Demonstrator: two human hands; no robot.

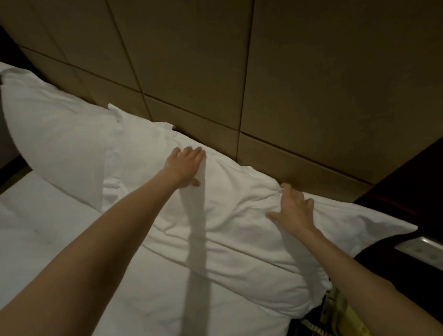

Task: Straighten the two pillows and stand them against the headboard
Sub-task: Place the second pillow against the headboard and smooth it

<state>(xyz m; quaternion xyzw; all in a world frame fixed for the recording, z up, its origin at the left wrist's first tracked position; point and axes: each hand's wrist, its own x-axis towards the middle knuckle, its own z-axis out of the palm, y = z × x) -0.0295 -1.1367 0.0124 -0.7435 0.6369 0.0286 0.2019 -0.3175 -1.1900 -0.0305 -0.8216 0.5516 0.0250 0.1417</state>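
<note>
- We see the near pillow (228, 219) leaning on the headboard (296, 82); far pillow (57, 138) beside it.
- Left hand (185, 167) flat, fingers spread, on its upper face.
- Right hand (294, 210) splayed at its top edge, gripping nothing.

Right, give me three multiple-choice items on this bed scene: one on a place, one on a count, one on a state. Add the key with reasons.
1. Where does the right hand rest?
A. On the near pillow's top edge, beside the headboard
B. On the far pillow
C. On the nightstand

2. How many white pillows are in view?
A. One
B. Two
C. Four

3. What state is the left hand in?
A. Clenched in a fist
B. Pinching a corner
C. Open, flat on the pillow

Key:
1 A, its fingers sit on the near pillow where this meets the headboard.
2 B, only the near pillow and the far pillow show.
3 C, the fingers lie spread on the fabric, gripping nothing.
</note>
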